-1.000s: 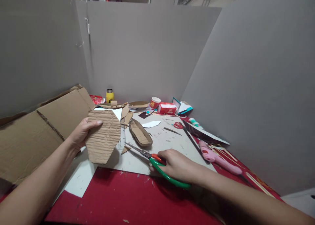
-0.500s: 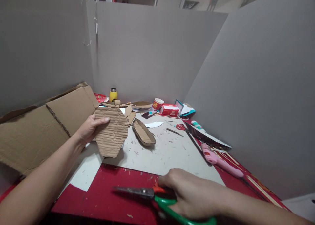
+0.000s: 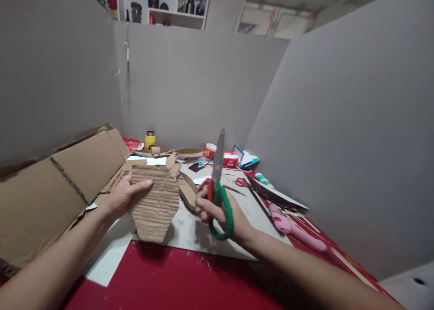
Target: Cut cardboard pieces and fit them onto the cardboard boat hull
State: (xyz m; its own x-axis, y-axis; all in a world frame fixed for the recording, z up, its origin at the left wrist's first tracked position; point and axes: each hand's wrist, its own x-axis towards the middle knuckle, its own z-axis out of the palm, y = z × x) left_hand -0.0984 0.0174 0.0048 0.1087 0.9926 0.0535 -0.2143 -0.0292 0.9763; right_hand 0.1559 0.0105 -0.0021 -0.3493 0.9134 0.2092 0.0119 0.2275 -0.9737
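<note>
My left hand (image 3: 126,194) grips a ribbed, shield-shaped piece of corrugated cardboard (image 3: 155,203) by its left edge, thumb on top, held above the grey work board (image 3: 217,237). My right hand (image 3: 222,215) is closed in the handles of red-and-green scissors (image 3: 217,190), whose blades point straight up and look closed. The scissors stand a short way right of the cardboard piece, not touching it. A cardboard boat-shaped hull (image 3: 186,190) lies on the board between the two hands, partly hidden.
A large flattened cardboard sheet (image 3: 50,188) leans at the left. A pink glue gun (image 3: 291,224), small red scissors (image 3: 241,182), wooden sticks (image 3: 346,260), a paper cup (image 3: 210,151), a red box (image 3: 230,159) and a yellow bottle (image 3: 150,139) crowd the back and right. Grey partitions wall the red table (image 3: 176,283).
My right hand has lifted the scissors off the table and turned them from lying flat to blades-up beside the cardboard piece. My left hand has kept hold of the cardboard throughout.
</note>
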